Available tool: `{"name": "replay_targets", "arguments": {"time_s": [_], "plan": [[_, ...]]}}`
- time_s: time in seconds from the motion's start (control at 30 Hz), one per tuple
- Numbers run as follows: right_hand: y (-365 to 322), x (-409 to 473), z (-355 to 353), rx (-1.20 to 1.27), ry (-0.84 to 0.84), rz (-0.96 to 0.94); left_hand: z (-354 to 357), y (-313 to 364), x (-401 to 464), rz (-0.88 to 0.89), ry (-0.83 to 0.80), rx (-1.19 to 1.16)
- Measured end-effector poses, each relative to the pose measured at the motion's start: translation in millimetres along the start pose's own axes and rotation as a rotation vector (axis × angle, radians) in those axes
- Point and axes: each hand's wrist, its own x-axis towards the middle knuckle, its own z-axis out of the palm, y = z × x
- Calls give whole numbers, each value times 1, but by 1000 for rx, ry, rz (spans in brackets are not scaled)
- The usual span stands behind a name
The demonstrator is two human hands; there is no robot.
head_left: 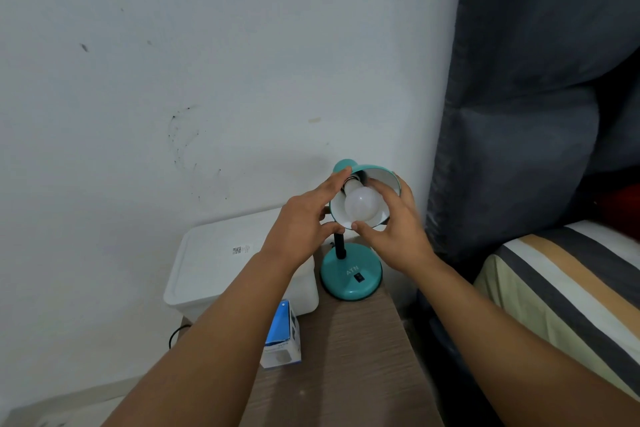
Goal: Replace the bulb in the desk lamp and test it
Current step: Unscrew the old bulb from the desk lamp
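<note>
Bulb (362, 205), white and frosted, sits inside the tilted teal shade (388, 177) of a desk lamp, its neck at the socket. From the head camera, the right hand (398, 222) curls its fingers and thumb around the bulb's right side, gripping it. The left hand (304, 218) holds the shade's left rim, fingers along the top and thumb below. The lamp's round teal base (351, 274) stands on a wooden table (346, 357), beside a white lidded box (221, 263) and a small blue-and-white carton (282, 336).
</note>
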Motion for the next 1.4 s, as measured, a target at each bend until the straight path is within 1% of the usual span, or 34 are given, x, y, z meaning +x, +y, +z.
{"name": "replay_targets", "arguments": {"time_s": [0.13, 0.2, 0.33, 0.47, 0.67, 0.83, 0.97, 1.1, 1.2, 1.4], "plan": [[2, 1, 1, 27, 50, 57, -1, 1, 1, -10, -3, 20], [4, 2, 2, 20, 60, 53, -1, 1, 1, -6, -3, 17], [4, 1, 1, 14, 9, -23, -2, 0, 0, -1, 14, 10], [2, -1, 0, 48, -37, -11, -4, -1, -2, -16, 26, 15], [2, 0, 2, 22, 53, 66, -2, 1, -2, -5, 15, 12], [2, -3, 2, 50, 7, -12, -3, 1, -2, 8, 20, 29], [0, -5, 1, 44, -22, -12, -3, 1, -2, 8, 20, 44], [0, -1, 4, 37, 43, 78, -2, 2, -2, -14, 19, 35], [4, 0, 6, 68, 51, 48, -2, 4, -2, -20, 15, 19], [0, -5, 4, 96, -1, 17, -3, 3, -3, -13, 17, 31]]}}
